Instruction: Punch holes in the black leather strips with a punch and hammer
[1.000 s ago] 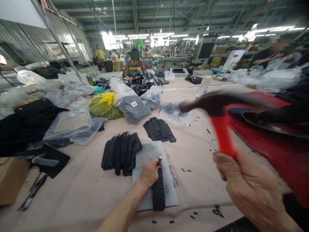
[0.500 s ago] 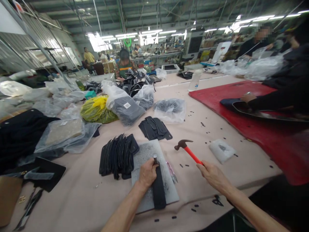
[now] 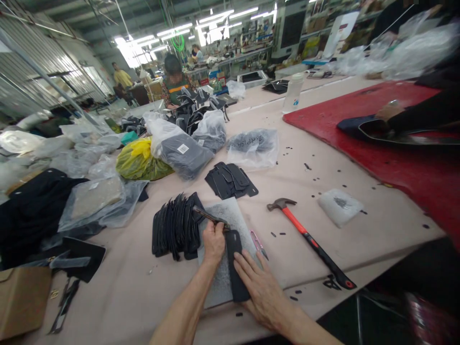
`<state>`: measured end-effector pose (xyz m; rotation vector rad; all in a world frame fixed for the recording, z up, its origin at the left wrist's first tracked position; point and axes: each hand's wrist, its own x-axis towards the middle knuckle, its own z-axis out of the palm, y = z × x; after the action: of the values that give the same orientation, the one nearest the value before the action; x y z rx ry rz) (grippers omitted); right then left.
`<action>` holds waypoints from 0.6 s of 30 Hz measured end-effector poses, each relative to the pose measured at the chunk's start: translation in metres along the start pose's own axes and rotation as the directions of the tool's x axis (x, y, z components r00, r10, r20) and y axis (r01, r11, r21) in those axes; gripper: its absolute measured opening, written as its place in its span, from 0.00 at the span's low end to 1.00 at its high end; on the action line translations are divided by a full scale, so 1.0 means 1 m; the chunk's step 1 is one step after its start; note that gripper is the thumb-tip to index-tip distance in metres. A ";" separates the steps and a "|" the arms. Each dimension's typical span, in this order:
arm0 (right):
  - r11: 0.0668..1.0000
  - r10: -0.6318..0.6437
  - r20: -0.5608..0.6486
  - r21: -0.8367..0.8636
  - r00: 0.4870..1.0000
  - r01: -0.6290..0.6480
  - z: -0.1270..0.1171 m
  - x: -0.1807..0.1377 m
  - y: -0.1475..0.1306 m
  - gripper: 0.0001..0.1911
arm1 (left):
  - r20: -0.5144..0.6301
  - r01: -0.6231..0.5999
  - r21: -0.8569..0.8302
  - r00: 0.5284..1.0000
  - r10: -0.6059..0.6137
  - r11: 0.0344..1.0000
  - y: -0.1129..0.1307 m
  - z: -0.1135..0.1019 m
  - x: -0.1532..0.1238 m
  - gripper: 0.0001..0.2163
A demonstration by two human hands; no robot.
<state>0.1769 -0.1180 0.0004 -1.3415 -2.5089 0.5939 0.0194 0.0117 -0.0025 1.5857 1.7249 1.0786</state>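
Note:
My left hand is closed around a metal punch, which lies tilted toward the left. Under it a grey-white board carries a black flat piece with a small slot at its far end. My right hand lies on the near right edge of that piece, fingers stretched out. To the right a claw hammer with a red and black handle rests on the table, touched by neither hand. Pink thread snips lie beside the board.
Left of the board stands a row of black pieces; more black pieces lie behind it. Several bags, one yellow, crowd the back left. A small white packet lies right. A co-worker's hand is over the red mat.
The hammer has left my right hand and lies on the table. My right hand has moved left onto the black piece. The punch has gone from upright to tilted in my left hand.

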 end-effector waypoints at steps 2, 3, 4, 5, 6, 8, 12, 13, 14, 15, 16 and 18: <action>1.000 -0.026 0.010 0.001 1.000 0.026 0.000 -0.001 0.007 0.43 | -0.029 0.025 -0.036 0.999 -0.026 0.999 0.003 -0.007 0.005 0.08; 0.999 -0.036 0.011 0.000 0.999 0.036 -0.001 0.000 0.009 0.44 | -0.013 0.012 -0.036 1.000 -0.012 0.999 0.003 -0.010 0.005 0.08; 0.999 -0.045 0.014 0.000 0.999 0.045 -0.002 0.001 0.012 0.45 | 0.011 -0.005 -0.030 1.000 0.006 1.000 0.004 -0.014 0.002 0.07; 0.998 -0.056 0.019 0.000 0.998 0.056 -0.005 0.002 0.014 0.46 | 0.034 -0.018 -0.027 0.999 0.019 0.999 0.004 -0.017 -0.003 0.08; 0.998 -0.069 0.026 0.001 0.997 0.069 -0.008 0.004 0.017 0.47 | 0.053 -0.026 -0.030 0.998 0.027 0.999 0.004 -0.019 -0.009 0.08; 0.993 -0.119 0.048 0.008 0.992 0.119 -0.016 0.011 0.023 0.48 | 0.077 -0.032 -0.061 0.996 0.037 0.998 0.004 -0.020 -0.022 0.09; 0.992 -0.121 0.050 -0.024 0.991 0.122 -0.032 0.043 0.045 0.45 | 0.060 -0.023 -0.120 0.998 0.031 0.993 0.003 -0.017 -0.035 0.10; 0.994 -0.102 0.041 -0.046 0.994 0.104 -0.034 0.054 0.050 0.42 | 0.048 -0.016 -0.120 0.999 0.022 0.993 0.003 -0.017 -0.036 0.10; 0.994 -0.085 0.027 -0.068 0.996 0.087 -0.036 0.065 0.055 0.39 | 0.037 -0.010 -0.119 0.999 0.014 0.993 0.003 -0.017 -0.036 0.10; 0.993 -0.077 0.012 -0.087 0.997 0.078 -0.037 0.074 0.059 0.37 | 0.031 -0.005 -0.119 0.999 0.009 0.993 0.002 -0.017 -0.035 0.10; 0.992 -0.073 -0.005 -0.103 0.997 0.072 -0.037 0.082 0.061 0.35 | 0.029 -0.004 -0.123 1.000 0.008 0.992 0.002 -0.017 -0.035 0.10; 0.991 -0.048 -0.053 -0.127 0.997 0.041 -0.035 0.088 0.061 0.33 | 0.044 -0.009 -0.133 0.999 0.015 0.991 0.000 -0.017 -0.035 0.09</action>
<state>0.1874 -0.0056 0.0052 -1.3213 -2.5609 0.3899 0.0102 -0.0263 0.0024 1.5284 1.5822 1.1301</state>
